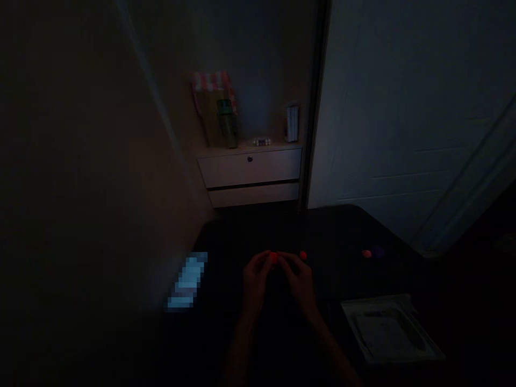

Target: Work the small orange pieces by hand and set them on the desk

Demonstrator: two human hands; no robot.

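Observation:
In the dim head view, both hands meet over the dark table (258,231). A small glowing red-orange lump (273,258) sits between their fingertips; its exact kind is too dark to make out. My left hand (256,271) pinches it from the left, fingers bent together. From the other side my right hand (297,274) closes its fingertips on the same lump. A second small red-orange ball (303,256) rests on the table just beyond the right hand's fingers. The palms are in shadow.
Farther right lie a pink lump (366,253) and a dark purple lump (378,251). A flat pale tray or packet (391,328) is at the right front, a blurred-out bright rectangle (187,282) at the left. Behind, a drawer cabinet (250,169) carries a green bottle (228,123).

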